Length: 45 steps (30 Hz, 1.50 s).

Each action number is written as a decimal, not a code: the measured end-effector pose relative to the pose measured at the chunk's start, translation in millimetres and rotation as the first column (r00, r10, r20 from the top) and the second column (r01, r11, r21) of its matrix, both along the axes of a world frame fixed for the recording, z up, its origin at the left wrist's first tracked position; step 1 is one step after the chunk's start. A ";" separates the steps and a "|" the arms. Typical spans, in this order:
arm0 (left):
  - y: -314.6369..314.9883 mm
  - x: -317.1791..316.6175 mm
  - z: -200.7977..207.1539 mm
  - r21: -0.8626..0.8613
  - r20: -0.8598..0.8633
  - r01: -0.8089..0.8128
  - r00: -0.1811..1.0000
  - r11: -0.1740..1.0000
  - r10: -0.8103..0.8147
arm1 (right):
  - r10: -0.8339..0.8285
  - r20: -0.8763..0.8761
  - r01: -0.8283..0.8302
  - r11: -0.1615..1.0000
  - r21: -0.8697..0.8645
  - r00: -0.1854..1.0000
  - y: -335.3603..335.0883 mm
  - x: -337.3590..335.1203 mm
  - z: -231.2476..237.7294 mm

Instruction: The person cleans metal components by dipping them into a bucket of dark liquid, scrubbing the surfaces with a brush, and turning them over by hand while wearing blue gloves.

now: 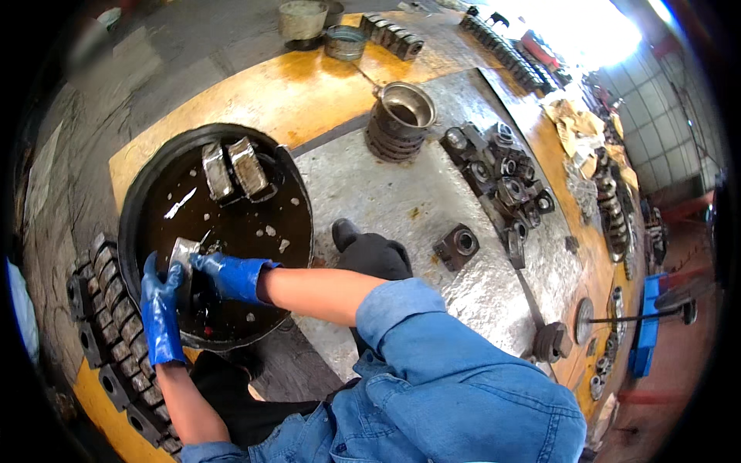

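Observation:
A wide black round tub (305, 208) of dark brown liquid stands in front of me. Over its near left part I hold a silvery metal block (184, 253), tilted and wet. My left hand (162, 309), in a blue rubber glove, grips the block's left side. My right hand (231, 276), gloved the same way, has its fingers curled close against the right side. A thin pale sliver shows by those fingertips; what they hold is too hidden to name. Two more metal blocks (248, 168) rest at the far side of the tub, partly out of the liquid.
Rows of dark metal blocks (116, 309) line the tub's left side. A metal pot (407, 108) sits on ring-shaped parts on the metal sheet (347, 185). Greasy machine parts (509, 185) cluster at right, with a single block (457, 247) nearer. Buckets (302, 21) stand at the back.

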<state>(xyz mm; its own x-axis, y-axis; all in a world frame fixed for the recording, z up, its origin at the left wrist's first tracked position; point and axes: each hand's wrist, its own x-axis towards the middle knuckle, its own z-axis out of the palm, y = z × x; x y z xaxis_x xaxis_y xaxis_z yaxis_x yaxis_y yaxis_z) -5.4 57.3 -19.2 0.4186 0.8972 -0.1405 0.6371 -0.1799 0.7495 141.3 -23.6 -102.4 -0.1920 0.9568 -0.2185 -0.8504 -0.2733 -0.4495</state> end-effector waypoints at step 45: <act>-227.4 476.9 306.3 0.204 0.760 0.714 0.315 0.669 -0.568 | -0.472 0.667 0.817 -0.314 0.483 -0.576 -213.8 380.9 89.8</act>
<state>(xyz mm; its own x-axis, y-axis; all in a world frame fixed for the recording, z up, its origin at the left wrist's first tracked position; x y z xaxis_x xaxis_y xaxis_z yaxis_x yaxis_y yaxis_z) 471.5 -170.1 287.1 0.8606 0.2954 0.4148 -0.3961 -0.1236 0.9099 522.3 -237.4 -12.6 0.8964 -0.3900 0.2105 0.2750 0.1171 -0.9543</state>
